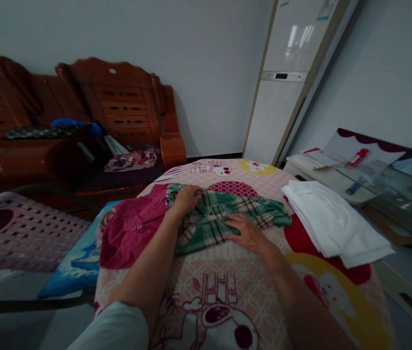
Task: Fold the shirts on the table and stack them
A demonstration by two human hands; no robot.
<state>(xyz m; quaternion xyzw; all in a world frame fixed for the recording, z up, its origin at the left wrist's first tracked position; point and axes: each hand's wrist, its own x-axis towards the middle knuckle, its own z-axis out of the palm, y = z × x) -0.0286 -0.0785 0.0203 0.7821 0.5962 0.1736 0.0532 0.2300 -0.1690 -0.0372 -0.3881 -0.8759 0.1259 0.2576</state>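
A green plaid shirt [206,228] with a row of small buttons lies across the middle of the cloth-covered round table [198,272]. My left hand [188,198] rests on its upper left part, fingers stretched over the fabric. Lower down and to the right, my right hand [245,232] lies flat with spread fingers on the shirt's near edge. A magenta buttoned garment [133,231] is at the left, touching the plaid shirt and partly behind my left forearm. On the table's right side is a folded white garment [333,218].
A wooden sofa [125,107] stands behind on the left, with cloths on its seat. Nearer are a pink woven chair [41,233] and a blue cushion [81,257]. A tall air conditioner [278,112] stands behind; a glass-topped stand [391,189] and papers [313,159] are at right.
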